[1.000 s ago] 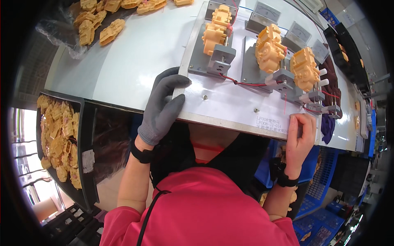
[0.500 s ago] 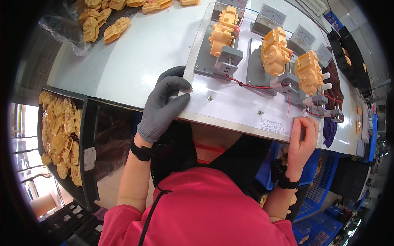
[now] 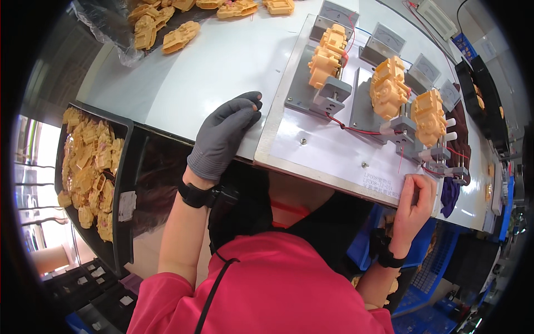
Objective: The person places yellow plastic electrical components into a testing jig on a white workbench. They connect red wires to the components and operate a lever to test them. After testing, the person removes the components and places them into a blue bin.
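Note:
My left hand [image 3: 222,133], in a grey glove with bare fingertips, rests by the white table's front edge, just left of the fixture board [image 3: 334,156]. Its fingers are loosely bent and hold nothing. My bare right hand [image 3: 417,197] grips the board's front right edge. On the board stand grey clamp fixtures carrying yellow-orange plastic gearbox-like housings, among them a left one [image 3: 328,55], a middle one [image 3: 389,88] and a right one [image 3: 428,118]. Red wires [image 3: 361,132] run between the fixtures. Square analog meters [image 3: 384,42] stand behind them.
Several loose yellow housings [image 3: 181,37] lie at the table's far left, some on clear plastic film [image 3: 119,47]. A black bin [image 3: 127,161] full of yellow parts stands left. A purple cloth [image 3: 449,196] lies right of the board; blue crates [image 3: 428,267] are below right.
My left hand has let go of the board's left corner and now lies beside it on the table. The board appears further right and lower in view. My right hand stays at its edge.

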Tool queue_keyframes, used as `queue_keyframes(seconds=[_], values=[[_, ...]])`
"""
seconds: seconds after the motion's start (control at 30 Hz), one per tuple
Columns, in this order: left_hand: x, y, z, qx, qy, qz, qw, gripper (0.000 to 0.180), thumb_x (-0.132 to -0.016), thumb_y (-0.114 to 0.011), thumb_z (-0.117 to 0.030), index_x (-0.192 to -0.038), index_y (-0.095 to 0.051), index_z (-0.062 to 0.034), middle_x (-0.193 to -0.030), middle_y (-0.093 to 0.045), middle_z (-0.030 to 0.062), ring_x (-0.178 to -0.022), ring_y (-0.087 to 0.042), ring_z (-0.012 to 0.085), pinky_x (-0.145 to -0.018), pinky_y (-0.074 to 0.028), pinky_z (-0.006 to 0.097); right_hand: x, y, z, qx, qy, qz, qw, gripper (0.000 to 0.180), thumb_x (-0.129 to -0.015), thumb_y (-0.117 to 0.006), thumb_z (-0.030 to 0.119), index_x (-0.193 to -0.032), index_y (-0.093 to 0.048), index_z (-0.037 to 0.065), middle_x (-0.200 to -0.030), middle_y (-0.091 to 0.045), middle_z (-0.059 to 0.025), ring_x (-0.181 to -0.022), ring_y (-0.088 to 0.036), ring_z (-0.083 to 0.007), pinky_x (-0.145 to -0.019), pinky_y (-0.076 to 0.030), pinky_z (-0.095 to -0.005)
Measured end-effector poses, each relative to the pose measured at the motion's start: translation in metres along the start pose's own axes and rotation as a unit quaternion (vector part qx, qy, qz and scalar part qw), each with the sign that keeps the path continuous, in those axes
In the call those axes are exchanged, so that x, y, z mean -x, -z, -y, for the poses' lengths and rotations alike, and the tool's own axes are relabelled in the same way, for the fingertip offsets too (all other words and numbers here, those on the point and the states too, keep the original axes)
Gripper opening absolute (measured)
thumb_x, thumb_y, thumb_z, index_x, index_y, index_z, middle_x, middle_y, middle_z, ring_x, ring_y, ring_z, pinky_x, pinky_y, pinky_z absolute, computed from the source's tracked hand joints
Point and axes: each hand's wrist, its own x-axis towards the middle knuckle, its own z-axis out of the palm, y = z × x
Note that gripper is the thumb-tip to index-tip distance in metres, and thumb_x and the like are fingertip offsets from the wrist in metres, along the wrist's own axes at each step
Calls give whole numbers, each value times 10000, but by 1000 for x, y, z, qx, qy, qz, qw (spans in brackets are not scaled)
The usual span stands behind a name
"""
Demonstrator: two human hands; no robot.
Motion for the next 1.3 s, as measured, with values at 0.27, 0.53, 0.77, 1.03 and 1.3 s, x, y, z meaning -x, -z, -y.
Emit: queue_keyframes(seconds=[0.27, 0.53, 0.77, 1.03, 1.3], values=[[-1, 1, 0, -59, -8, 9, 998, 140, -945, -632, -99, -1037, -648, 5, -1346, -562, 140, -1200, -555, 225, -1083, -434, 365, 0, 0, -1, 3, 9, 0, 1000, 60, -937, -633, 55, -947, -621, -3, -932, -596, -109, -881, -570, -262, -782, -465, -347], [1, -4, 0, -13, 2, -29, 999, 270, -982, -644, -178, -1177, -651, 9, -1265, -634, 108, -1124, -607, 173, -1047, -474, 320, 1, 0, -2, 3, 6, 3, 1000, 65, -943, -630, 60, -956, -626, -3, -947, -599, -110, -892, -576, -261, -789, -470, -346], [-1, 1, 2, -33, -15, -7, 999, 360, -1037, -538, -193, -1299, -595, 47, -1291, -622, 130, -1163, -587, 195, -1076, -450, 345, 1, 1, -2, 8, 4, 6, 1000, 68, -945, -630, 65, -959, -628, -1, -952, -601, -109, -895, -578, -260, -792, -472, -347], [0, -1, 0, -21, -13, -3, 1000, 363, -1048, -502, -170, -1326, -580, 51, -1304, -622, 144, -1192, -585, 208, -1091, -449, 355, 1, 1, -2, 8, 7, 5, 1000, 77, -948, -631, 75, -957, -630, -1, -947, -603, -110, -897, -578, -262, -792, -472, -348], [0, 3, 2, -16, -2, 8, 1000, 313, -1024, -571, -158, -1281, -617, 13, -1235, -655, 104, -1112, -614, 171, -1033, -489, 329, 1, 1, -2, 8, 7, 4, 1000, 82, -950, -629, 83, -955, -631, 1, -945, -603, -112, -903, -577, -268, -800, -468, -353]])
